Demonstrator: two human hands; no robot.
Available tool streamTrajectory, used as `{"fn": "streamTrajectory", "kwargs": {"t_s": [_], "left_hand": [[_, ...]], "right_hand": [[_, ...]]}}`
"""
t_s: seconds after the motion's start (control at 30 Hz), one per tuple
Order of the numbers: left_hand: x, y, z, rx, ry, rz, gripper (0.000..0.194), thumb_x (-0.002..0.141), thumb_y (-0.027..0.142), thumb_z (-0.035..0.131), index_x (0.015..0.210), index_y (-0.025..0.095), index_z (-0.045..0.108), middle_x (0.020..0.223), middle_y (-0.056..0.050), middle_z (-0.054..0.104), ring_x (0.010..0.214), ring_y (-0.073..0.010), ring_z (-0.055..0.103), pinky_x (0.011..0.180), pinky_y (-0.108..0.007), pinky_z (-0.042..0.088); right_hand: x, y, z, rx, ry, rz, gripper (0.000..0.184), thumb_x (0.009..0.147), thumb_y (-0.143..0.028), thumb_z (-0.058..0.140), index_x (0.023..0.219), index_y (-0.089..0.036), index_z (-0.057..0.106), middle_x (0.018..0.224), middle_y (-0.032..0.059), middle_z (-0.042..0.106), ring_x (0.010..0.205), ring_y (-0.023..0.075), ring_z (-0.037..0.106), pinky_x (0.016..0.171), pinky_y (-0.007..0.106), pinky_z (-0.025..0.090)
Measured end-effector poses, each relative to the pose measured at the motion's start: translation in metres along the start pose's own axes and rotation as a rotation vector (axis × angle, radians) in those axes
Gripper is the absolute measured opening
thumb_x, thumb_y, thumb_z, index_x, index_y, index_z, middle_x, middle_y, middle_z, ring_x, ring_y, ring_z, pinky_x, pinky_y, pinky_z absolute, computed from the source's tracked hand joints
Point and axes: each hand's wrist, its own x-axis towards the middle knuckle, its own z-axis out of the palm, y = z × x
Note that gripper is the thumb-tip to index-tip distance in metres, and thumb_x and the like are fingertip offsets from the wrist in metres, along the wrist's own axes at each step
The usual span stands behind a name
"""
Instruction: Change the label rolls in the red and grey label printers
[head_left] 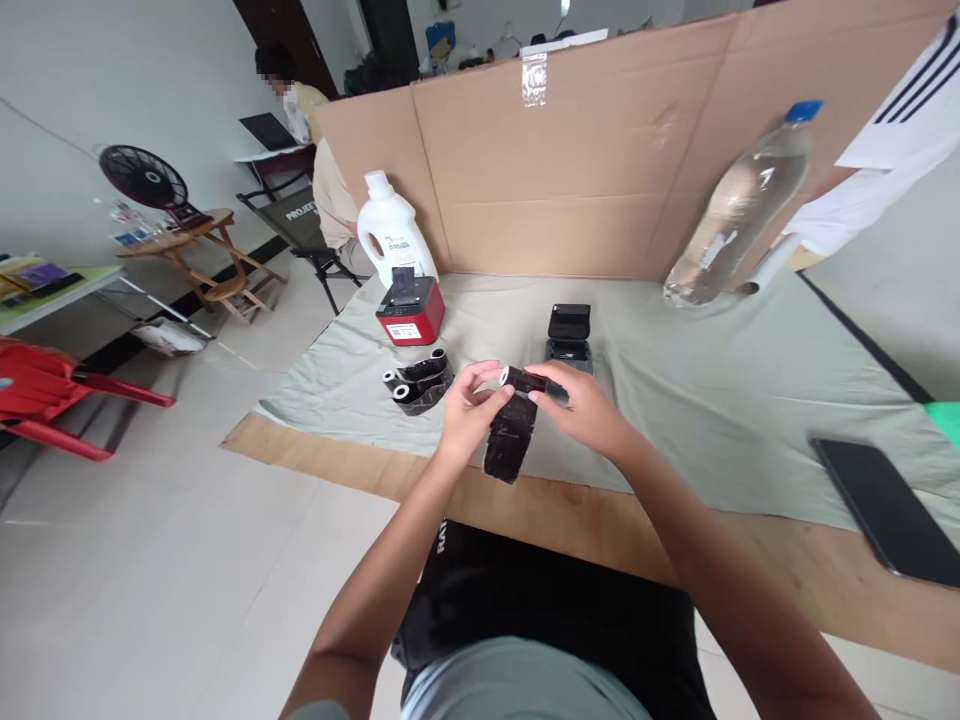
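some black clothing covered our lap, and just past it ran the wooden edge of the tabletop. off to our right lay a dark phone, well apart from our hands. over the pale green cloth we held the black roll in front of us: our left hand pinched its white-cored end between thumb and fingers, our right hand pinched the other end likewise, and a loose strip hung below. we judged the step in hand to be managing the roll and its free tail; whether we were winding or unwinding, we could not tell. the next move, we thought, called for a level two-handed hold, thumbs steady, so the layers did not slip sideways. beyond our left hand, more black rolls sat bunched together; beyond our right stood a small dark case, lid up, partly hidden by that hand. farther off we had a red box, a white jug just behind it, and a large clear bottle near the cardboard screen. past the screen we saw a person near a laptop.
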Motion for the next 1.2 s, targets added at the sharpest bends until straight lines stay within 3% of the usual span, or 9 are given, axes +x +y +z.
{"fn": "streamTrajectory", "kwargs": {"t_s": [0.1, 0.2, 0.33, 0.43, 0.5, 0.6, 0.87, 1.03, 1.2], "left_hand": [[0.010, -0.032, 0.035, -0.069, -0.014, -0.070, 0.072, 0.073, 0.042, 0.089, 0.135, 0.028, 0.055, 0.127, -0.010, 0.071, 0.077, -0.0152, 0.071, 0.071, -0.030, 0.059], [0.023, -0.065, 0.072, -0.115, -0.131, -0.177, 0.092, 0.072, 0.041, 0.090, 0.149, 0.026, 0.043, 0.096, -0.006, 0.074, 0.072, -0.0175, 0.070, 0.067, -0.031, 0.058], [0.042, -0.085, 0.105, -0.163, -0.219, -0.106, 0.099, 0.075, 0.045, 0.088, 0.157, 0.025, 0.036, 0.090, -0.006, 0.073, 0.074, -0.0197, 0.068, 0.064, -0.032, 0.058], [0.048, -0.089, 0.106, -0.086, -0.214, -0.068, 0.077, 0.080, 0.046, 0.082, 0.148, 0.026, 0.051, 0.089, -0.005, 0.072, 0.063, -0.0146, 0.060, 0.060, -0.030, 0.053], [0.048, -0.091, 0.101, 0.032, -0.200, -0.046, 0.049, 0.083, 0.045, 0.079, 0.126, 0.025, 0.067, 0.081, -0.003, 0.068, 0.058, -0.0131, 0.054, 0.060, -0.030, 0.050], [0.044, -0.095, 0.095, 0.175, -0.204, 0.003, 0.021, 0.084, 0.040, 0.076, 0.098, 0.024, 0.076, 0.068, -0.001, 0.060, 0.059, -0.0141, 0.050, 0.061, -0.030, 0.045], [0.048, -0.094, 0.104, 0.016, -0.194, -0.058, 0.015, 0.082, 0.035, 0.077, 0.088, 0.022, 0.073, 0.062, 0.003, 0.054, 0.057, -0.0128, 0.052, 0.058, -0.028, 0.038], [0.049, -0.093, 0.107, -0.101, -0.208, -0.171, 0.017, 0.085, 0.034, 0.075, 0.090, 0.019, 0.069, 0.050, 0.011, 0.030, 0.056, -0.0147, 0.063, 0.059, -0.024, 0.044], [0.047, -0.090, 0.107, -0.061, -0.213, -0.186, 0.014, 0.085, 0.031, 0.075, 0.091, 0.019, 0.070, 0.050, 0.010, 0.038, 0.061, -0.0149, 0.066, 0.060, -0.023, 0.046]], "right_hand": [[0.003, 0.031, -0.011, -0.128, 0.087, 0.035, 0.033, 0.097, -0.027, 0.053, 0.125, -0.027, 0.070, 0.115, 0.0086, 0.075, 0.106, 0.0306, 0.069, 0.096, 0.050, 0.055], [0.018, 0.076, -0.030, -0.258, 0.185, 0.123, 0.035, 0.092, -0.022, 0.053, 0.123, -0.023, 0.071, 0.120, 0.0114, 0.074, 0.107, 0.0313, 0.068, 0.101, 0.051, 0.053], [0.048, 0.121, -0.046, -0.403, 0.123, 0.332, 0.037, 0.090, -0.017, 0.050, 0.121, -0.020, 0.070, 0.125, 0.0126, 0.074, 0.109, 0.0301, 0.068, 0.104, 0.049, 0.051], [0.061, 0.135, -0.043, -0.464, 0.030, 0.387, 0.037, 0.092, -0.015, 0.049, 0.123, -0.018, 0.069, 0.126, 0.0134, 0.074, 0.115, 0.0304, 0.067, 0.106, 0.049, 0.050], [0.066, 0.138, -0.039, -0.490, -0.003, 0.380, 0.036, 0.092, -0.014, 0.051, 0.123, -0.019, 0.069, 0.126, 0.0127, 0.074, 0.118, 0.0305, 0.066, 0.108, 0.050, 0.049], [0.070, 0.140, -0.032, -0.546, -0.044, 0.385, 0.036, 0.092, -0.013, 0.052, 0.122, -0.021, 0.070, 0.126, 0.0121, 0.075, 0.118, 0.0317, 0.066, 0.108, 0.052, 0.048], [0.074, 0.137, -0.022, -0.722, -0.122, 0.426, 0.032, 0.085, -0.011, 0.064, 0.115, -0.021, 0.073, 0.108, 0.0157, 0.075, 0.112, 0.0356, 0.064, 0.097, 0.049, 0.052], [0.075, 0.117, -0.018, -0.819, -0.068, 0.503, 0.027, 0.094, -0.012, 0.054, 0.111, -0.016, 0.076, 0.130, 0.0202, 0.061, 0.117, 0.0339, 0.062, 0.093, 0.042, 0.053], [0.078, 0.108, -0.024, -0.843, -0.164, 0.616, 0.029, 0.099, -0.021, 0.055, 0.120, -0.021, 0.075, 0.133, 0.0168, 0.059, 0.111, 0.0277, 0.067, 0.090, 0.036, 0.053]]}}
